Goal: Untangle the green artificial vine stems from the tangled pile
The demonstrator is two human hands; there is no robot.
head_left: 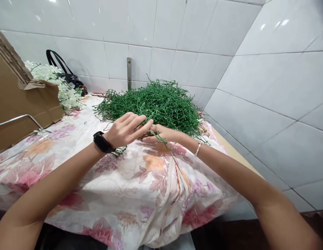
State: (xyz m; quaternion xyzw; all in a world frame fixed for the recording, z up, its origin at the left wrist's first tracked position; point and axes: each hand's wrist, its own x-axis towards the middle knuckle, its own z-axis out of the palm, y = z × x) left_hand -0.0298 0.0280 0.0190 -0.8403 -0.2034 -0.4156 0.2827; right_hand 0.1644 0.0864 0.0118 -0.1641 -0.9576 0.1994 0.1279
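Observation:
A large tangled heap of thin green artificial stems (pixel 163 100) lies on the table, and both my hands meet at its front edge. My left hand (pixel 128 129), with a black band on the wrist, is bent over with its fingertips together around a green stem (pixel 161 139). That stem trails across the back of my right hand (pixel 163 133). The right fingers point left and are curled in at stem ends low in the heap, partly hidden behind the left hand. A few loose stems (pixel 120 150) lie below my left wrist.
A flowered cloth (pixel 109 191) covers the table, bunched at the front. On the left stand a cardboard box (pixel 26 104) and a bent metal wire frame (pixel 18 119). White artificial flowers (pixel 69 93) and a dark bag (pixel 75 83) sit behind. Tiled walls (pixel 275 90) close the back and right.

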